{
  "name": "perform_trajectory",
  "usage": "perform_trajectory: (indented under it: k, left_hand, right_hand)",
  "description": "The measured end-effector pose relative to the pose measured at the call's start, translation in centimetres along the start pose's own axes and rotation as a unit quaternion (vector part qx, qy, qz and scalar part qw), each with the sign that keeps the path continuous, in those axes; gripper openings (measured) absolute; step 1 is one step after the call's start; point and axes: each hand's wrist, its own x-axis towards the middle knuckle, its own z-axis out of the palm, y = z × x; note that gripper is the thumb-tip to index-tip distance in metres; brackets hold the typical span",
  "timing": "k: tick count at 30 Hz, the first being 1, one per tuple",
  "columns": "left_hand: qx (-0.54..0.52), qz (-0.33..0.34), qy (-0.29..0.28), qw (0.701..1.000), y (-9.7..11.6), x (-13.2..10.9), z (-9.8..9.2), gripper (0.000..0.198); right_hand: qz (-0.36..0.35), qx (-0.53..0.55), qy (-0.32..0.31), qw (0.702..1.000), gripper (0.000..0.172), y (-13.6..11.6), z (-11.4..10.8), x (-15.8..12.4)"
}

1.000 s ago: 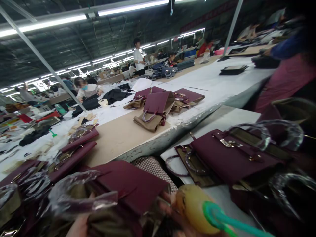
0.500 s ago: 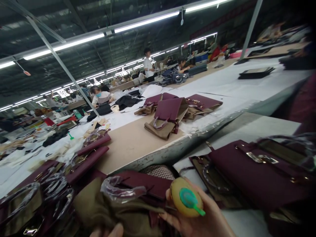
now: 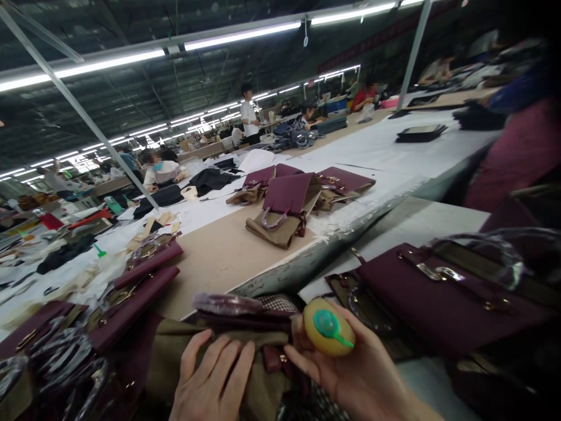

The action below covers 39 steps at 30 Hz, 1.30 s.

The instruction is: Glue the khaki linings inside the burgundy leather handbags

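Note:
In the head view, my left hand [image 3: 214,374] lies on the olive-brown lining [image 3: 170,345] of a dark maroon handbag, its fingers stretched out and slightly apart. My right hand [image 3: 350,368] is closed around a yellowish squeeze bottle [image 3: 335,346] with a green nozzle cap that points toward me. The fingertips of that hand also touch the bag beside a small maroon tab [image 3: 274,358]. A plastic-wrapped handle [image 3: 228,304] stands along the bag's far edge. The bag's underside is hidden beneath my hands.
Maroon handbags [image 3: 135,298] are piled at the left. More lie at the right, one with a gold clasp [image 3: 438,273]. Across the long worktable [image 3: 205,257], several unfinished bags [image 3: 289,193] sit in the middle. A person in maroon trousers [image 3: 512,158] stands at the right; others work farther back.
My left hand has come up from the lower edge onto the lining. The bag has tipped, its handle now higher. The bottle stays in my right hand, and the view has shifted right.

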Motion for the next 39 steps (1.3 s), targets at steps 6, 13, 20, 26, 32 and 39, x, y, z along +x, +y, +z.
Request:
perform_trajectory:
  k: [6, 13, 20, 26, 32, 39]
  left_hand:
    - [-0.199, -0.034, -0.122, 0.972, -3.5, 2.8, 2.5, 0.047]
    - [-0.314, -0.023, -0.16, 0.936, -3.6, 5.4, 2.3, 0.025]
    - [-0.226, -0.028, -0.153, 0.962, -2.9, 3.8, 3.7, 0.063]
    - [-0.191, 0.033, -0.081, 0.978, -3.8, 3.8, 5.0, 0.049]
    - [-0.203, 0.016, -0.101, 0.974, -5.6, 3.7, 6.1, 0.049]
    - [-0.175, 0.13, 0.0, 0.976, -6.0, 4.1, 5.7, 0.055]
  right_hand:
    - [0.032, -0.004, -0.02, 0.999, 0.043, -0.5, 0.3, 0.5]
    - [0.032, 0.021, -0.049, 0.998, 0.044, 0.1, 1.0, 1.3]
    - [0.004, 0.066, -0.013, 0.998, 0.044, 0.1, 1.4, 0.8]
    - [0.022, 0.005, -0.028, 0.999, 0.049, -1.4, 1.6, 0.1]
    - [-0.009, -0.082, -0.027, 0.996, 0.054, -3.1, 1.3, -1.1]
    - [-0.006, -0.075, -0.057, 0.996, 0.059, -2.0, 1.3, -0.2]
